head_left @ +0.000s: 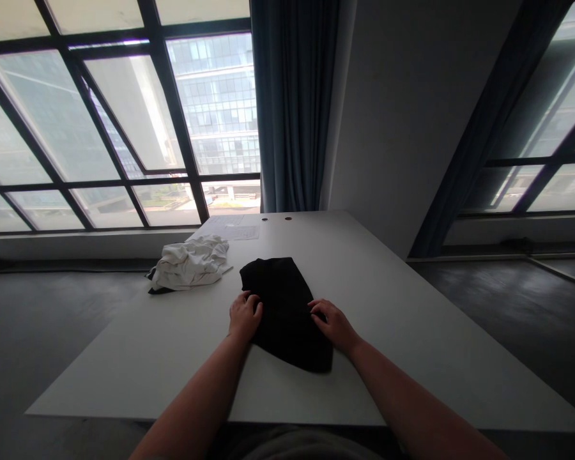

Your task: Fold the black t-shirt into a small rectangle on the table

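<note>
A folded black cloth (282, 306) lies flat on the white table (388, 319) in front of me. My left hand (244, 315) rests on its left edge with the fingers curled down onto the fabric. My right hand (333, 324) lies on its right edge, fingers bent and pressed on the cloth. Neither hand lifts the cloth off the table.
A crumpled white garment (189, 263) sits on the table to the far left of the black cloth. A sheet of paper (237, 230) lies near the table's far edge. Windows and a dark curtain (294, 102) stand behind the table.
</note>
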